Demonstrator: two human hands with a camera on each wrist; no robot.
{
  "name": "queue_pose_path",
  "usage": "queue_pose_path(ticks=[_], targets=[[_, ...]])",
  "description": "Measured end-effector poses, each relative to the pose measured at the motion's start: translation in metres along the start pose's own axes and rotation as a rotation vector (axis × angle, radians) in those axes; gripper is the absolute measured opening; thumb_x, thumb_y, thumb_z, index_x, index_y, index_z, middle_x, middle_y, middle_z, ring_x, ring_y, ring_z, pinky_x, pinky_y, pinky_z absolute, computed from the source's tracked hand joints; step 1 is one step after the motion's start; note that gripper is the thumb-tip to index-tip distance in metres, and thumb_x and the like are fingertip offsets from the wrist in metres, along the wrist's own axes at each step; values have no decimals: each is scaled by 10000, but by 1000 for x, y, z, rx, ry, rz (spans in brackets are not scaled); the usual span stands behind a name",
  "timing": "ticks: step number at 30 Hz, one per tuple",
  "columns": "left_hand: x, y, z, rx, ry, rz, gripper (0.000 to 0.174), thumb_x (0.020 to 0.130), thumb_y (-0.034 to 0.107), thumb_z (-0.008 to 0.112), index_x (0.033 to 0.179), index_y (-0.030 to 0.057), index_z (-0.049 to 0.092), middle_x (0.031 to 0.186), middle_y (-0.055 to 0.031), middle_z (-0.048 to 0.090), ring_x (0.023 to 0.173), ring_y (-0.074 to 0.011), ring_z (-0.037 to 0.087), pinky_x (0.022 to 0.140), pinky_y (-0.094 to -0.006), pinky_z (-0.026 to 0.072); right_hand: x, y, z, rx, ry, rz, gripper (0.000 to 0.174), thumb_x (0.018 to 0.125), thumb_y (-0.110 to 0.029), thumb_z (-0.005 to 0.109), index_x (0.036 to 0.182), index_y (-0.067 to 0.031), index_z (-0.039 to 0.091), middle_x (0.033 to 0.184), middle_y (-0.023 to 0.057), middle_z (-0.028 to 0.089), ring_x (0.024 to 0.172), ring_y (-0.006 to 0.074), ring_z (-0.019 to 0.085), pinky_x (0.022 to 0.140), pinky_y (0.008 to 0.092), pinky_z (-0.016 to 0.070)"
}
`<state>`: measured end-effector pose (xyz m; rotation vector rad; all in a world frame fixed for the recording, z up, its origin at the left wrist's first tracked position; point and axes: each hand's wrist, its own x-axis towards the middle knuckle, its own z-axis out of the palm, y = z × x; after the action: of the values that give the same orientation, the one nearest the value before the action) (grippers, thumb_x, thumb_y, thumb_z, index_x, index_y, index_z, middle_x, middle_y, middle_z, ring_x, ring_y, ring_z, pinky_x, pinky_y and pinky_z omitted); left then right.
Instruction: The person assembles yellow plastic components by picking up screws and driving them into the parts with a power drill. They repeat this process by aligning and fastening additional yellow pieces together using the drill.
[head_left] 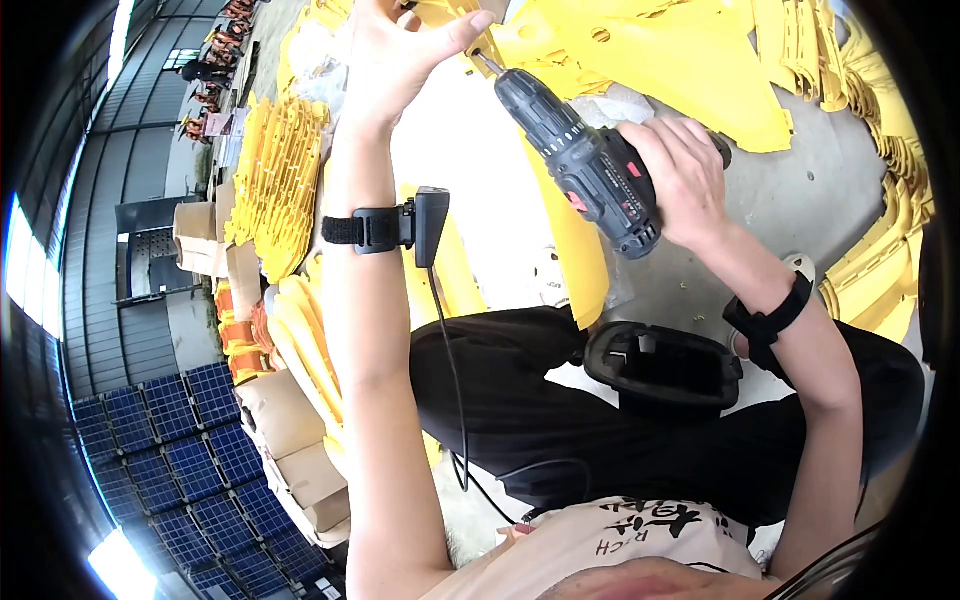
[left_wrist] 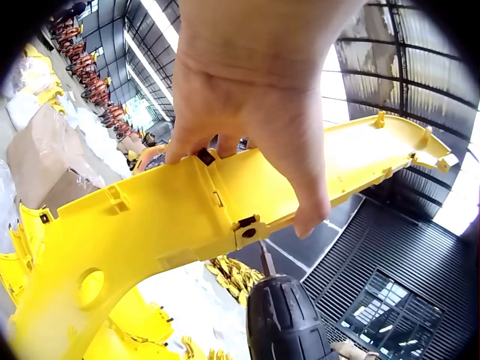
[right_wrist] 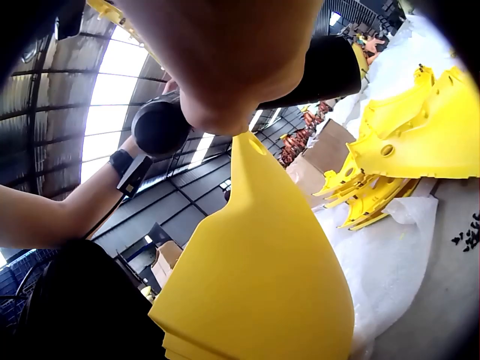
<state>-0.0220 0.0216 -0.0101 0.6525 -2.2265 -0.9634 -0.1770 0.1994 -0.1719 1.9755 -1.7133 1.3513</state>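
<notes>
My left hand [head_left: 395, 75] grips a long yellow plastic panel [left_wrist: 172, 217] by its edges, thumb on the near edge and fingers over the far one. In the head view, the black cordless drill [head_left: 575, 150] sits in my right hand [head_left: 680, 175], fingers wrapped round its handle. The drill's bit [left_wrist: 266, 259] points at a dark fastener [left_wrist: 249, 233] on the panel's edge, its tip right by it, just below my left thumb. The panel's wide end [right_wrist: 262, 255] hangs down below the right hand in the right wrist view.
Stacked yellow panels [head_left: 275, 190] stand at the left, near cardboard boxes [head_left: 290, 440]. More yellow panels [right_wrist: 420, 142] lie on white plastic sheeting [right_wrist: 382, 270]. A black open case [head_left: 690, 400] sits between the legs. Several small black pieces [right_wrist: 469, 236] are scattered on the floor.
</notes>
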Motion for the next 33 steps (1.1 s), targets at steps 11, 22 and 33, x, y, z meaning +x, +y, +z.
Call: queue_pose_path(ticks=[11,22,33], targets=[[-9,-52,-55,-108,86,-84,761,761,204,734,1398,-23,387,1244,-156,531,1195,-231,513,1090,-374,351,-131,117,-5,-141,-391,155,347,720,-57,632,1055,-108,558,904,85,604,925,254,589,818,364,396],[-27,-36,-31,-272,193,-35,655,836,172,638,1414,28,365,1428,-152,424,1250,-234,469,1052,-383,372,-266,161,17,-400,-1061,471,415,716,-25,662,1104,-74,521,1150,114,598,1166,275,524,967,394,374],[-44,-10,0,-317,271,113,656,870,137,651,1420,-10,324,1429,-168,414,1291,-254,443,1088,-417,345,-168,132,40,-57,-729,627,416,734,-108,672,1140,-64,589,1228,159,550,1200,338,481,1005,425,392]])
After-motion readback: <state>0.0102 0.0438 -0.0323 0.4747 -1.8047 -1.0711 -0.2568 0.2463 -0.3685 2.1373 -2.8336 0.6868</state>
